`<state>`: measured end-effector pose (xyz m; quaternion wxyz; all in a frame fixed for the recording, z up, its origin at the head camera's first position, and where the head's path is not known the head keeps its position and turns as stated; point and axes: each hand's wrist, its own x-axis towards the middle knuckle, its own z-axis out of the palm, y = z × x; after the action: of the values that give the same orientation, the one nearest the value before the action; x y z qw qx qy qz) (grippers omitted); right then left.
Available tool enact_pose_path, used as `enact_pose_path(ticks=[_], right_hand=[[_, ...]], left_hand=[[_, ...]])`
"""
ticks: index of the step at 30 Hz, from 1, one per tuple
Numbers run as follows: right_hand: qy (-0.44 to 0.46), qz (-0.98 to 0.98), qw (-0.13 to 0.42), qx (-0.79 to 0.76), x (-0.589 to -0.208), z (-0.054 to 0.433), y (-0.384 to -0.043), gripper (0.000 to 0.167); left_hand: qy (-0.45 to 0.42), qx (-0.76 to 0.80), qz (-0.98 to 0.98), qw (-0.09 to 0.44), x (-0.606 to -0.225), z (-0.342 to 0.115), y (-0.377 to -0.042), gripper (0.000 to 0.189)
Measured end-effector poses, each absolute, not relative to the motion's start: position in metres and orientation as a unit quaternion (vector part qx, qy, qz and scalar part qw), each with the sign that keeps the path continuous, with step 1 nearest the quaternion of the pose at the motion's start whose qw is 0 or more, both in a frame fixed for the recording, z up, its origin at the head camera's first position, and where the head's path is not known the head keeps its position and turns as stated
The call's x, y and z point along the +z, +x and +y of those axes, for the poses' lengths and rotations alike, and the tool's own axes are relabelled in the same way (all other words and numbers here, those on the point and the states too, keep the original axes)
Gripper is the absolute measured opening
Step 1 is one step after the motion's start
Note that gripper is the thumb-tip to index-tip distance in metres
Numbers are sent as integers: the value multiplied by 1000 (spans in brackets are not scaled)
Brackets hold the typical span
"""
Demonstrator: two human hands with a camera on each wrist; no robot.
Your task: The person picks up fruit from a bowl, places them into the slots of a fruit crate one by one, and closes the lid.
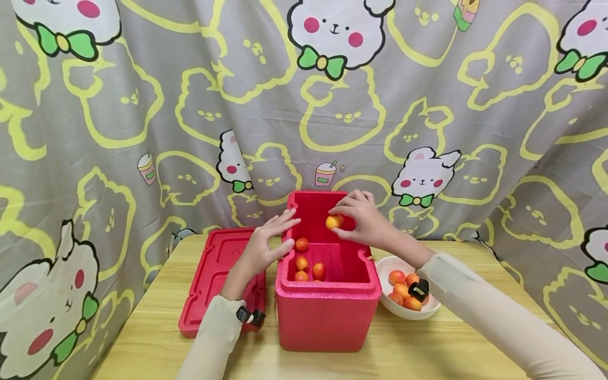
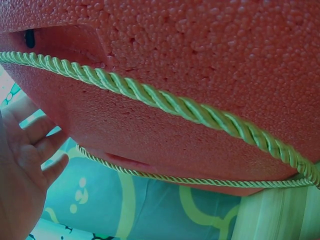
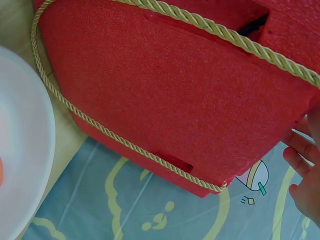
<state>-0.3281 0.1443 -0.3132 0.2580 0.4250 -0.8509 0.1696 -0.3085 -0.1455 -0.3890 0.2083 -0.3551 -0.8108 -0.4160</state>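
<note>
Right grip (image 1: 364,222): fruit (image 1: 333,222), seemingly inside box (image 1: 328,323).

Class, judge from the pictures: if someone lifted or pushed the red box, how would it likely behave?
The red box is probably light for its size: its sides show a beaded, foam-like surface. It is likely stiff, since its walls stand straight even with the lid off. If tilted, the rounded fruit lying loose inside would probably roll.
</note>
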Motion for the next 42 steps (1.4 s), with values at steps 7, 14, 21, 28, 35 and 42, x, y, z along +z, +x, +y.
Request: enact_pose_path(ticks=[7, 14, 21, 28, 35, 42], right_hand=[[422, -857, 248, 163, -315, 143, -328, 35], [418, -859, 256, 147, -317, 143, -329, 41], [420, -856, 263, 146, -318, 144, -330, 41], [419, -857, 265, 143, -318, 144, -331, 41], [417, -857, 263, 150, -319, 144, -331, 42], [415, -851, 281, 155, -320, 148, -330, 41]], left_hand=[[-355, -414, -812, 209, -389, -145, -308, 54], [-357, -417, -809, 212, -388, -144, -308, 53], [-360, -416, -808, 212, -387, -144, -309, 52], [-357, -416, -810, 207, -387, -145, -309, 53], [-356, -418, -809, 209, -388, -144, -310, 53], [-358, -417, -808, 211, -388, -145, -309, 52]])
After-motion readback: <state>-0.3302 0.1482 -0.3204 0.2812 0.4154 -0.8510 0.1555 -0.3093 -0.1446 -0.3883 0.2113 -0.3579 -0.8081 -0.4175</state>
